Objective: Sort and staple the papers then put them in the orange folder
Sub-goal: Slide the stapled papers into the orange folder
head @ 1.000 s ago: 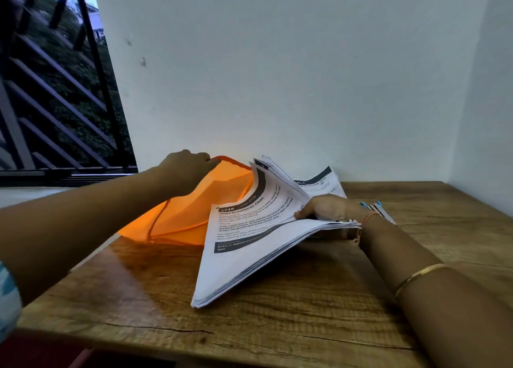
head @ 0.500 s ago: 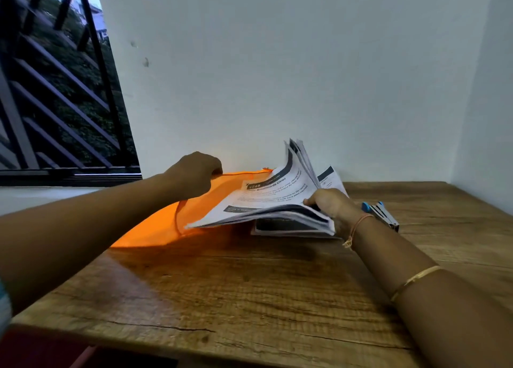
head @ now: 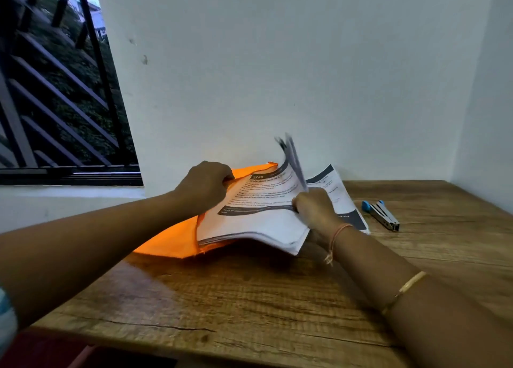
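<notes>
So the orange folder (head: 172,240) sits around 11 o'clock on the wooden table (head: 249,298), with its mouth facing right. The left hand (head: 204,184) has its fingers curled tight over the top flap and lifts it. I reckon that's purely to hold the pocket open so the sheets don't snag on the edge.

The right hand (head: 316,209) pinches the stack of papers (head: 249,223) by its 3 o'clock edge. The stack's left end sits between the orange flaps, with orange showing above and below it. A few top pages flare up at 12 o'clock of that hand, all blurry, so the pinch probably isn't catching every sheet. Those could fold over going in.

One loose sheet (head: 336,193) lies flat just past the right hand at 1 o'clock, outside the folder. The stapler (head: 381,215) is parked at 3 o'clock, apart from the papers and out of the sliding path. Can't tell if the stack is stapled. Looks like the filing step to me, with that stray sheet left to deal with.
</notes>
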### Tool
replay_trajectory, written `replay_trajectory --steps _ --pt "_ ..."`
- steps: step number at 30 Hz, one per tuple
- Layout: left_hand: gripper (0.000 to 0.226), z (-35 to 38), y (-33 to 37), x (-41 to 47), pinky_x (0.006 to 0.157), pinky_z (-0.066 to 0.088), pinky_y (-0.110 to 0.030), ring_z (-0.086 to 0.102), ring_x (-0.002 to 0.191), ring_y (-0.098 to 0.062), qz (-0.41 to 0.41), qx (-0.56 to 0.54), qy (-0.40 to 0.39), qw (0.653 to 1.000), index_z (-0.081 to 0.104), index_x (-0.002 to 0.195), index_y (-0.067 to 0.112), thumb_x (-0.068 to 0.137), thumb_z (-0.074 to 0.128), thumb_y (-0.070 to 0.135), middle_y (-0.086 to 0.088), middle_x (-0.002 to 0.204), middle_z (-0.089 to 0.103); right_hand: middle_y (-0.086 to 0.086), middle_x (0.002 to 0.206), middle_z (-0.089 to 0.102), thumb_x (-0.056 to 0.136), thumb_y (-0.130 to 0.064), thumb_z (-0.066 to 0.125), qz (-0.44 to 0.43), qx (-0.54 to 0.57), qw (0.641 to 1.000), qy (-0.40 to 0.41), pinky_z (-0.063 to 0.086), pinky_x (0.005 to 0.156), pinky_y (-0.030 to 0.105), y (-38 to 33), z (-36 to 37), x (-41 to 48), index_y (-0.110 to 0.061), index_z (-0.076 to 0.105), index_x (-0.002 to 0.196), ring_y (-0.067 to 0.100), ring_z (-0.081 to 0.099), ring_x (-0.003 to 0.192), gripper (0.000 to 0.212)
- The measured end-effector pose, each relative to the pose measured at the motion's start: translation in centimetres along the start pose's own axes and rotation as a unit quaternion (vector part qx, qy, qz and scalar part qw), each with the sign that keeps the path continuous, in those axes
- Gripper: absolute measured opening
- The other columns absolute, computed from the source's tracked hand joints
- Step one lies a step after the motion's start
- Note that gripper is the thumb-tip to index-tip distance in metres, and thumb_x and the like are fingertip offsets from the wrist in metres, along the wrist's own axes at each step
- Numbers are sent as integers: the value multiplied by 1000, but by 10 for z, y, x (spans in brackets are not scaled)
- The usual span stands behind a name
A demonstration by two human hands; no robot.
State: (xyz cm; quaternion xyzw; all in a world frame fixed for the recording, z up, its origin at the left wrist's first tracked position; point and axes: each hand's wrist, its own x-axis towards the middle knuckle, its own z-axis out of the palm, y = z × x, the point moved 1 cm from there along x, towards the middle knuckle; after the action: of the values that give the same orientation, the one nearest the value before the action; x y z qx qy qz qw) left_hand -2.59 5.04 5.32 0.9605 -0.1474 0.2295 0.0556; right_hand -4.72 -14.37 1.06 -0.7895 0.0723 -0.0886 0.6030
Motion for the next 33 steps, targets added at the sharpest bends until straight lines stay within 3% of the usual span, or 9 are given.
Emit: replay_trajectory --steps 3,6,8,11,14,19,23,28,33 --pt "26 -1 4 1 74 38 -23 56 98 -17 -27 -25 15 999 63 116 13 96 50 21 -5 112 65 16 102 64 85 -1 44 -22 9 1000 -6 46 71 30 2 18 -7 1 62 104 32 58 89 27" --pt "26 0 6 1 76 38 -23 56 100 -19 -40 -37 17 998 62 117 11 96 49 19 -6 114 64 19 99 66 72 -6 45 -2 75 997 -33 53 86 48 4 27 -10 -3 61 94 39 62 94 28" --pt "26 2 6 1 76 38 -24 55 101 -18 -43 -45 16 998 63 116 10 96 48 18 -6 114 64 21 101 67 74 -4 46 21 128 990 -55 52 88 53 2 28 -11 -3 61 97 40 63 96 27" --pt "24 5 9 2 76 38 -24 53 97 -16 -42 -51 15 998 63 114 11 96 48 18 -5 113 64 15 108 67 89 2 46 43 182 976 -112 54 83 41 -1 30 -17 -4 58 111 34 63 103 26" --pt "23 5 8 4 74 37 -24 53 94 -15 -46 -48 17 998 63 113 11 96 47 18 -5 111 64 8 101 68 93 4 42 28 213 960 -178 56 78 38 -1 33 -21 -11 58 104 28 65 99 25" --pt "25 1 4 8 72 44 -29 56 91 -20 -59 -8 -5 998 62 111 12 98 43 22 -7 107 64 12 102 68 93 2 44 -21 193 964 -179 49 90 58 -2 32 -17 -16 58 96 38 64 102 23" --pt "27 -1 9 6 74 46 -29 56 89 -18 -41 -1 -16 999 64 114 12 98 43 20 -6 108 65 17 107 67 91 3 43 -15 149 973 -177 51 88 56 0 36 -15 -16 59 93 39 64 100 25" --pt "29 0 16 1 73 42 -27 53 84 -14 -39 -45 2 998 64 113 11 99 43 25 -6 105 66 9 113 66 94 -2 43 54 142 964 -220 57 80 43 13 34 -11 -12 51 123 26 66 97 32" --pt "29 1 10 0 75 40 -29 51 85 -15 -77 -101 18 992 65 110 7 99 43 22 -9 107 66 10 69 68 99 -24 46 110 141 930 -322 51 39 21 4 27 -19 -7 52 111 15 64 45 21"
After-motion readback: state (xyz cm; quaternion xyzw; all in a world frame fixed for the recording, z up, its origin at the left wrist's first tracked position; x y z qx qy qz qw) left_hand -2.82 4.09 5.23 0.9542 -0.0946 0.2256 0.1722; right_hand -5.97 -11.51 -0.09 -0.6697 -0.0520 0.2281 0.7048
